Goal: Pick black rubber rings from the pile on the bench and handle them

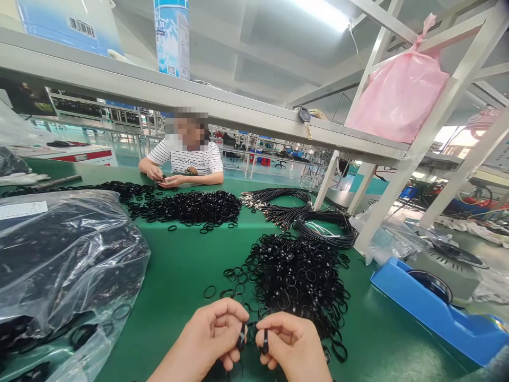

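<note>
You hold a small black ring (241, 337) in your left hand (210, 337), pinched tight between thumb and finger. Your right hand (294, 347) pinches a second ring (264, 342) the same way. The two rings are just beside each other, low in the middle of the view, over the green table (186, 265). Your other fingers are curled in.

Just past your hands lies a big pile of rings (298, 276), with some loose ones at its edge. To your left is a clear plastic bag (59, 254) with more black rings inside. To your right sits a blue tray (437, 313).

Farther back are black cable coils (322, 225) and another heap of rings (191, 207). Behind that heap a person in a striped shirt (186, 159) sits at the far side of the table, with both hands down by the rings. A pink bag (397, 90) hangs on the white frame up high on the right.
</note>
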`<state>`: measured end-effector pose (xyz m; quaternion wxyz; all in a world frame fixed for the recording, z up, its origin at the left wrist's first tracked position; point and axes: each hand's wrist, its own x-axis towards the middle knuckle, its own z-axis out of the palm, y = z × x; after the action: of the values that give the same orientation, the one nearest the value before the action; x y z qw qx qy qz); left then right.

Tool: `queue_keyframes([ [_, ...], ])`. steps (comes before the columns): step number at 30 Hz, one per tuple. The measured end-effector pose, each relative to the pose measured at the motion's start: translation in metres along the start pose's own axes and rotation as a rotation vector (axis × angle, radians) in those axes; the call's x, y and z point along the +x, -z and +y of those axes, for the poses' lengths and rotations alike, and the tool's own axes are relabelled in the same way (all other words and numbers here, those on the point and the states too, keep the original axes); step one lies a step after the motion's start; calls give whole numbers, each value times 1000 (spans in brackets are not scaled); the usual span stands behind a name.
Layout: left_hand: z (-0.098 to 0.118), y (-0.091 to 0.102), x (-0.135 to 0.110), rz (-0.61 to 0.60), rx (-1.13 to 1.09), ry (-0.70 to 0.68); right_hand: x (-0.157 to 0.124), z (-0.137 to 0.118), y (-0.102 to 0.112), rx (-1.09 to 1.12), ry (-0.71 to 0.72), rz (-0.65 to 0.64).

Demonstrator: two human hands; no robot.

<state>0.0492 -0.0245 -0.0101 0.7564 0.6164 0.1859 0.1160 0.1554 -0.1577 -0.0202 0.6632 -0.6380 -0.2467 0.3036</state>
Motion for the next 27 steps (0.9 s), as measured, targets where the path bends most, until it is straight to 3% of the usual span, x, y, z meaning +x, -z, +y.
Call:
queue_keyframes([
  [6, -6, -14, -5, -51, 117, 27, 1, 13, -1, -169, 48, 67],
  [15, -4, -23, -9, 46, 326, 55, -2, 18, -4, -472, 223, 123],
  [21, -1, -13, -5, 21, 132, 97, -8, 10, -6, -484, 345, 173],
  [27, 7, -10, -5, 14, 15, 128, -6, 9, -7, -435, 380, -32],
])
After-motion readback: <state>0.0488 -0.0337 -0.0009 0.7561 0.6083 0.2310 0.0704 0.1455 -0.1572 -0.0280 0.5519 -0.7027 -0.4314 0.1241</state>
